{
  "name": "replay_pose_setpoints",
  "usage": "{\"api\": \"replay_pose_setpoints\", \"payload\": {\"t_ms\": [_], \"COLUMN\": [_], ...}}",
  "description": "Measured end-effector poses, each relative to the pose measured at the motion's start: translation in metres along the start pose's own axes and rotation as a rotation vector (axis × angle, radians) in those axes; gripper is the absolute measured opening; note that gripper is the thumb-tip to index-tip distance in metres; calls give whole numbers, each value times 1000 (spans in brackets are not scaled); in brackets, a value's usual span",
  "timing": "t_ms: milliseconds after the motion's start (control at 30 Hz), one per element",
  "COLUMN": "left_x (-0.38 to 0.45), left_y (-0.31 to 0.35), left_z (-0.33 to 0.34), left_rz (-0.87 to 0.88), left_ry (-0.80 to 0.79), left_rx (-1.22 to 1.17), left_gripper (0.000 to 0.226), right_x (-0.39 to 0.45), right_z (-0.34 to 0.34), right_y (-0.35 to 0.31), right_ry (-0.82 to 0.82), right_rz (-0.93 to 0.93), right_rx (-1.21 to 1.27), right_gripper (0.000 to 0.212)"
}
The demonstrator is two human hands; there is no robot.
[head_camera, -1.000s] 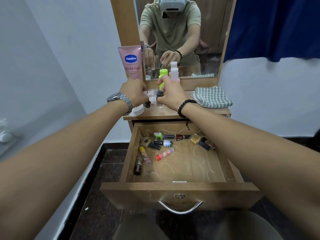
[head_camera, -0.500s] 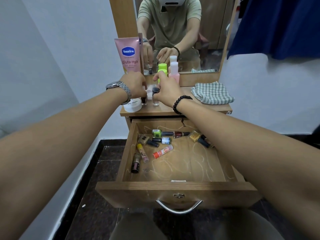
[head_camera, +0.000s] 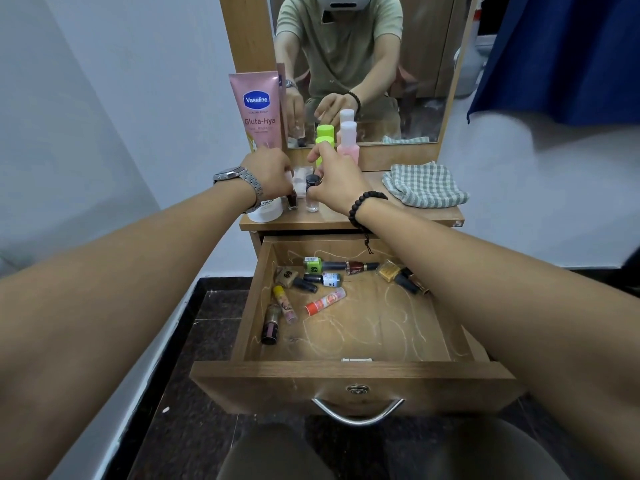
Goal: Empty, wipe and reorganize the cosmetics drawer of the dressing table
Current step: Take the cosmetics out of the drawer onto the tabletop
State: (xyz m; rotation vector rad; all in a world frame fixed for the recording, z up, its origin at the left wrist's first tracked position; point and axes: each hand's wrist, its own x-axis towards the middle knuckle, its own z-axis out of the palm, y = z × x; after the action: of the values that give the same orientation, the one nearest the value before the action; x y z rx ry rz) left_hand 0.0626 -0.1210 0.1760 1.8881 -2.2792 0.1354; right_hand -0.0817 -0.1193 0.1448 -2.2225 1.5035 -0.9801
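Two hands working at the table top, above the pulled-out cosmetics drawer [head_camera: 353,374]. Right hand [head_camera: 337,181] pinching the dark cap of a clear nail polish bottle [head_camera: 312,194], bottle standing upright on the table [head_camera: 398,218]. Left hand [head_camera: 272,174] curling its fingers [head_camera: 286,183] over a dark red nail polish bottle [head_camera: 293,199] just beside the clear one, gripping its top. Standing nearby: a white jar [head_camera: 266,211] partly under the left wrist, a pink Vaseline tube [head_camera: 258,110] leaning at the mirror [head_camera: 374,64], a lime-capped bottle [head_camera: 325,142] and a pink bottle [head_camera: 348,145] behind the right hand. Lying to the right on the table, apart from the bottles, a folded checked cloth [head_camera: 426,185]. Drawer still holding several things scattered toward its back and left: a green nail polish [head_camera: 317,265], a dark red nail polish [head_camera: 360,267], a gold glitter polish [head_camera: 391,271], a beige polish [head_camera: 289,277], a small white-labelled bottle [head_camera: 327,279], a red and white lip balm [head_camera: 325,301], a yellow-capped tube [head_camera: 284,303] and a dark tube [head_camera: 270,325]. Wearing a metal watch [head_camera: 239,180] on the left wrist and a black bead bracelet [head_camera: 363,206] on the right. Hanging at the upper right, a blue curtain [head_camera: 561,53].
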Motion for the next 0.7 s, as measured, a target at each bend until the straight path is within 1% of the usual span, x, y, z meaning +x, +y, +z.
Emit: {"api": "replay_pose_setpoints", "payload": {"t_ms": [333,433,500,567,633,700], "left_x": [0,-3,-6,-9,-11,-16], "left_y": [-5,-6,-9,-15,-21,-24], "left_z": [5,3,0,-4,-7,-11], "left_rz": [29,49,57,15,-43,-67], "left_ry": [20,10,22,104,226,298], "left_rx": [-10,-38,-88,-122,-153,-196], "left_gripper": [28,39,42,37,33,35], "right_x": [-5,-9,-11,-11,-11,-10], "right_z": [-1,3,8,13,17,19], "right_y": [-4,-9,-13,-17,-20,-22], "right_ry": [-13,-14,-7,1,11,14], "right_rz": [-25,-41,-49,-57,-60,-54], "right_rx": [33,58,67,54,41,38], "right_gripper": [47,45,44,44,43,42]}}
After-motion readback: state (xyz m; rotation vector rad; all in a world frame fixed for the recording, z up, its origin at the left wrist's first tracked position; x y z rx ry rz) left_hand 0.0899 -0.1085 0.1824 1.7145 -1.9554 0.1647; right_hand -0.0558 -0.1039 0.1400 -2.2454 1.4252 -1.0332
